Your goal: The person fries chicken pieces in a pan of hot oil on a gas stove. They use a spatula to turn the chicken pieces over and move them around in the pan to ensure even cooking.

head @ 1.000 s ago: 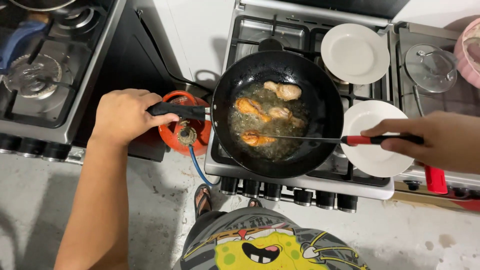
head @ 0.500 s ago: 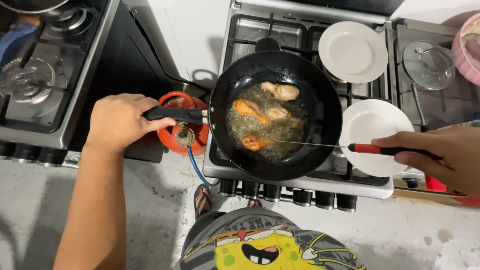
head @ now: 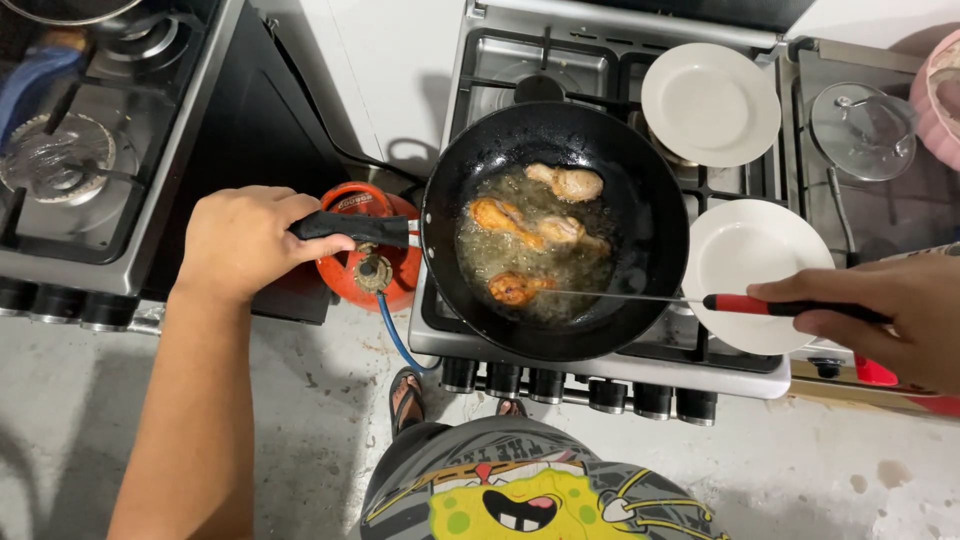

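Two hands: both gripping.
Left hand [head: 245, 240]: fingers clenching around the pan handle [head: 352, 228], steadying it.
Pan [head: 556, 230]: sitting on the stove [head: 520, 55], likely heavy with hot oil; best held by that handle.
Chicken [head: 512, 288]: frying, probably slippery.
Right hand [head: 890, 310]: grasping the fork [head: 745, 302], tip touching chicken.

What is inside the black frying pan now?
The frying pan holds bubbling oil and chicken pieces, one touched by a thin skewer. The oil and food cover the pan bottom.

Home kitchen: gas stove [head: 620, 350], frying pan [head: 640, 200], plates [head: 710, 100], gas cylinder [head: 365, 255].
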